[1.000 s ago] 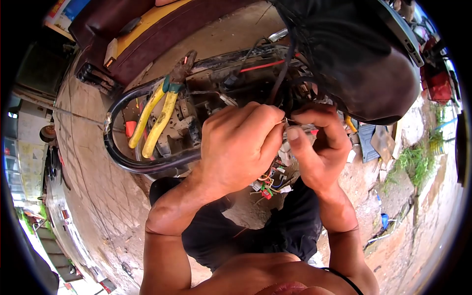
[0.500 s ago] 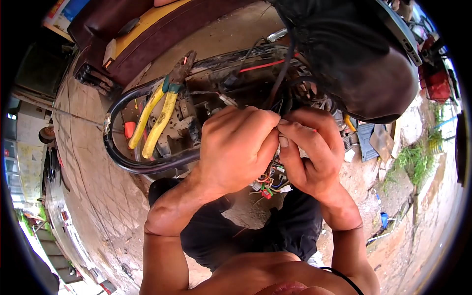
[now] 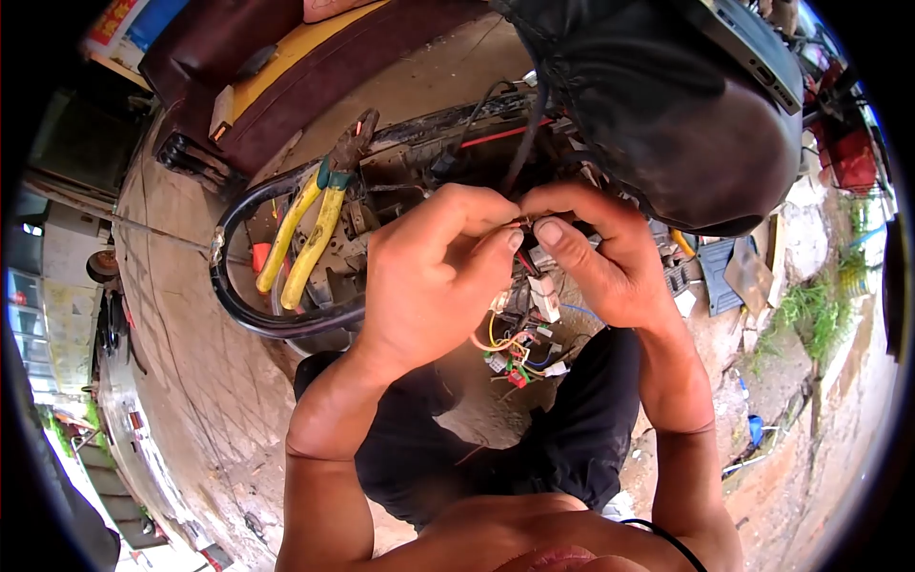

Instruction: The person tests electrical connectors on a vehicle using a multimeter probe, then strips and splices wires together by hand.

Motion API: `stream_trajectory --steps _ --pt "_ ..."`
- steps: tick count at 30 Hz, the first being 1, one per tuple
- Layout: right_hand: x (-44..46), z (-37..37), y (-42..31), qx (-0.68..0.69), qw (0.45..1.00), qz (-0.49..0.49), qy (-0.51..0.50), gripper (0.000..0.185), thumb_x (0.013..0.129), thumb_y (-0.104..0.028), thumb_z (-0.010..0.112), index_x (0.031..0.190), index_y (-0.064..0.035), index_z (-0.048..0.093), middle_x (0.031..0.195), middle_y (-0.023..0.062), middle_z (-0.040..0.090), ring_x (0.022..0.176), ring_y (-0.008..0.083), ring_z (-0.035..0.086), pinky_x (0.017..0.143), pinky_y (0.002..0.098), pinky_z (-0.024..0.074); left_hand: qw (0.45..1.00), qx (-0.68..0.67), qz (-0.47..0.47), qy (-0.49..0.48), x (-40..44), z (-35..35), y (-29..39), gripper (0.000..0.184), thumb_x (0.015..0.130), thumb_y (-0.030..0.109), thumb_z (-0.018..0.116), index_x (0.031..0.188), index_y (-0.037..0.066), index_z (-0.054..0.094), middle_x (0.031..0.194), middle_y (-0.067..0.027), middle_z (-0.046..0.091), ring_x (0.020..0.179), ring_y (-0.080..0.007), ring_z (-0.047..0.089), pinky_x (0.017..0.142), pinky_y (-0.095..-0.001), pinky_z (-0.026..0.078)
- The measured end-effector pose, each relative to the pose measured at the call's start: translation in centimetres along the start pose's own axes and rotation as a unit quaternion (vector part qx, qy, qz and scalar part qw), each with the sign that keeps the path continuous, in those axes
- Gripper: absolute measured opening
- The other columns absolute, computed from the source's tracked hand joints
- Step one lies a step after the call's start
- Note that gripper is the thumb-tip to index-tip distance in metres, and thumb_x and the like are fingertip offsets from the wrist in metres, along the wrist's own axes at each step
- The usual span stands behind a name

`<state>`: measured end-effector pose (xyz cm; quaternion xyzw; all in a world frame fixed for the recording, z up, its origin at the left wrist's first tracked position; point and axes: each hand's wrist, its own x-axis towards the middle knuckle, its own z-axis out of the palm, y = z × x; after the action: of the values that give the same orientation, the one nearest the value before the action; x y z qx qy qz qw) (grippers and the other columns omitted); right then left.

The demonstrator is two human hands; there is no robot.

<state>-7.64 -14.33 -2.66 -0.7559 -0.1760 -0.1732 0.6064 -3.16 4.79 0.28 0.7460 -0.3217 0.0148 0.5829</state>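
Note:
My left hand (image 3: 424,276) is closed, thumb and forefinger pinching a thin wire (image 3: 520,222). Thumb and forefinger of my right hand (image 3: 610,262) meet the same wire from the other side, near its bare-looking end. The fingertips almost touch and partly cover it. Just under them hangs a white plug connector (image 3: 545,297), and below that a bundle of coloured wires with small connectors (image 3: 519,357). To the left, pliers with yellow and green handles (image 3: 319,229) lie on a metal frame with a black curved tube (image 3: 226,272).
A black padded seat (image 3: 677,124) overhangs the frame at upper right, with a phone (image 3: 748,52) on it. A maroon sofa (image 3: 315,81) stands at the back left. Metal plates (image 3: 729,272) lie on the ground at right, near grass (image 3: 810,315).
Both hands have shifted slightly left and turned, with the fingertips opening up so the wire between them shows. More of the connectors below is now visible.

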Motion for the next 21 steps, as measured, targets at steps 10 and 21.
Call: stream_trajectory --steps 10,21 --pt "-0.1 -0.5 -0.5 0.024 0.998 0.05 -0.019 0.012 0.093 -0.011 0.07 0.096 0.0 0.066 0.09 0.0027 0.065 0.087 0.01 0.058 0.081 0.0266 0.0478 0.987 -0.083 -0.122 -0.058 0.2 -1.0 0.7 0.013 0.093 -0.003 0.066 0.107 -0.004 0.066 0.089 -0.0049 0.07 0.074 -0.0041 0.06 0.063 -0.0196 0.047" --pt "-0.4 -0.2 -0.3 -0.022 0.999 0.027 -0.002 0.01 0.085 -0.007 0.07 0.091 -0.0006 0.066 0.082 0.0049 0.065 0.079 0.0132 0.061 0.075 0.0296 0.0507 0.99 -0.003 -0.109 -0.085 0.4 -0.6 0.9 0.003 0.092 0.002 0.068 0.09 0.0 0.067 0.078 0.0031 0.063 0.072 -0.0021 0.053 0.063 -0.0205 0.042"
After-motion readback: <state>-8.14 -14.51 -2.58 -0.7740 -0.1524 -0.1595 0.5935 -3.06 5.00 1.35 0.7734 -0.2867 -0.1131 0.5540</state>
